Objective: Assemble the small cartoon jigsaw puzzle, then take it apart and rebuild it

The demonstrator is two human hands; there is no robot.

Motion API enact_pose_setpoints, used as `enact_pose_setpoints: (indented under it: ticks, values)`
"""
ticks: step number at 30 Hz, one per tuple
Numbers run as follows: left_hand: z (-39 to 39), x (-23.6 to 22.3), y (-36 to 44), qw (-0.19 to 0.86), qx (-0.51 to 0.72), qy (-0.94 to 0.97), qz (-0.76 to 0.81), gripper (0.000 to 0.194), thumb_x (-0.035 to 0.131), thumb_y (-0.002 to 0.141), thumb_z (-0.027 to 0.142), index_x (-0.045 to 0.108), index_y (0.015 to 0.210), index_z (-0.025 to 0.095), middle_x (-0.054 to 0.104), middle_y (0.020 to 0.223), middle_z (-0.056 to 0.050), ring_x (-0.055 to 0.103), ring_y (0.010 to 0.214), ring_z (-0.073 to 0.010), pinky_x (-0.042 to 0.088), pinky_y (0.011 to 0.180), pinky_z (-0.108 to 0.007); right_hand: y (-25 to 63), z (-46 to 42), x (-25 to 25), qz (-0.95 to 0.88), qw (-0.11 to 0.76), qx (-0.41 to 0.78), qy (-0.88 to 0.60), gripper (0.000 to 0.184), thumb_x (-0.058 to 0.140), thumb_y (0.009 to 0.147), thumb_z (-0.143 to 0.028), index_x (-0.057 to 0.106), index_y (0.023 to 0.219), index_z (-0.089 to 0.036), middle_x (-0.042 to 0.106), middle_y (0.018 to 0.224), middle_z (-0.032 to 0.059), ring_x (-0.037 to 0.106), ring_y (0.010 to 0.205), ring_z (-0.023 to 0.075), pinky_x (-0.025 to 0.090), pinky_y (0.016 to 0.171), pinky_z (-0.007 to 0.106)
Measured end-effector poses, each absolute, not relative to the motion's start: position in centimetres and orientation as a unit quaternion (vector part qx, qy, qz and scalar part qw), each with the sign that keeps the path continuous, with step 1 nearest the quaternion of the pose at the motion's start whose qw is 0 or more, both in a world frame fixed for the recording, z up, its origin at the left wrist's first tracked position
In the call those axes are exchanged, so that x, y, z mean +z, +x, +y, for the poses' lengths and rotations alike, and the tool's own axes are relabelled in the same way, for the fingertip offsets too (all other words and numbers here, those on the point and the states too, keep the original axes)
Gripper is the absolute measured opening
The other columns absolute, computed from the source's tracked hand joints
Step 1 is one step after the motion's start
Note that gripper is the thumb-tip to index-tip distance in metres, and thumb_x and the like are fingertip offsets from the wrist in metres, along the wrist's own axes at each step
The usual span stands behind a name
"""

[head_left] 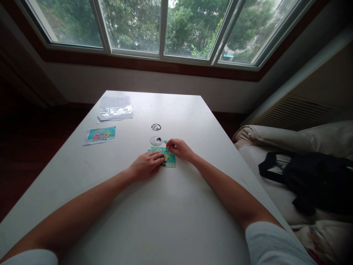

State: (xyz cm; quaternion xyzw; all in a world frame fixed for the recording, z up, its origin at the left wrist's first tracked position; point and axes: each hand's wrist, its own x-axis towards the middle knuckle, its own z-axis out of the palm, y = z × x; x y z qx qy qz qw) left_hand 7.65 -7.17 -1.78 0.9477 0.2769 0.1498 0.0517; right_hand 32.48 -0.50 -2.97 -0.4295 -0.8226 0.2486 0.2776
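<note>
A small jigsaw puzzle (171, 161) with a teal and yellow cartoon picture lies flat on the white table (176, 206). Across its left part rests my left hand (147, 164), fingers stretched out and covering some of the picture. My right hand (179, 149) is at the puzzle's upper right edge, thumb and fingers pinched together. A small teal puzzle piece (165, 141) shows at those fingertips, partly hidden by them. Just beyond the puzzle lie two round black-and-white discs (156, 140), one behind the other.
A printed cartoon picture sheet (99, 135) lies to the left. Behind it are papers with a clear plastic sleeve (116, 108). Windows (162, 29) stand past the table's far edge. On the right, dark clothing (314, 180) lies on a pale sofa (275, 141).
</note>
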Motion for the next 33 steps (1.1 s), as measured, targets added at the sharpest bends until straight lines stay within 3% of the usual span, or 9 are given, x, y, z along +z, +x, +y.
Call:
enact_pose_setpoints:
  ticks: [4,12,19,24,33]
  values:
    - [-7.2,-1.7,7.7,0.057,0.151,0.947,0.278,0.037,0.047,0.098,0.022,0.059,0.133,0.023,0.061,0.14,-0.008,0.056,0.13,-0.0266,0.047,0.11,-0.045,32.7,-0.3,-3.4,-0.785,0.306,0.321,-0.431,0.019,0.061,0.084,-0.019,0.07,0.1,-0.02,0.068,0.082,-0.0008,0.059,0.072,0.0127,0.045,0.069,0.024]
    - [-7.1,-1.8,7.7,0.085,0.174,0.941,0.278,0.037,0.051,0.096,0.02,0.061,0.131,0.025,0.062,0.137,-0.007,0.056,0.128,-0.0261,0.046,0.11,-0.045,32.6,-0.4,-3.1,-0.76,0.327,0.352,-0.438,0.024,0.064,0.085,-0.028,0.071,0.106,-0.022,0.07,0.083,-0.0004,0.059,0.072,0.0127,0.046,0.071,0.026]
    - [-6.0,-1.8,7.4,0.141,0.311,0.859,0.38,0.019,0.057,0.095,0.024,0.07,0.109,0.025,0.072,0.118,-0.005,0.059,0.116,-0.0246,0.048,0.104,-0.043,31.8,-0.6,-2.5,-0.718,0.355,0.453,-0.392,0.025,0.072,0.081,-0.037,0.067,0.097,-0.019,0.07,0.082,0.0008,0.058,0.071,0.0134,0.044,0.068,0.027]
    - [-5.0,-2.1,7.3,0.21,0.382,0.771,0.464,0.012,0.062,0.092,0.029,0.07,0.098,0.023,0.071,0.095,-0.003,0.064,0.093,-0.0201,0.051,0.086,-0.034,30.6,-1.5,-1.8,-0.713,0.367,0.468,-0.372,0.02,0.073,0.08,-0.035,0.062,0.084,-0.019,0.065,0.079,-0.0005,0.053,0.07,0.0126,0.041,0.065,0.026]
    - [-4.8,-2.7,7.9,0.289,0.406,0.743,0.447,0.012,0.065,0.089,0.03,0.069,0.098,0.024,0.069,0.089,-0.001,0.064,0.083,-0.0157,0.048,0.075,-0.027,29.8,-2.1,-2.0,-0.737,0.366,0.432,-0.369,0.008,0.065,0.081,-0.025,0.064,0.087,-0.019,0.066,0.079,-0.0015,0.054,0.071,0.0124,0.041,0.067,0.026]
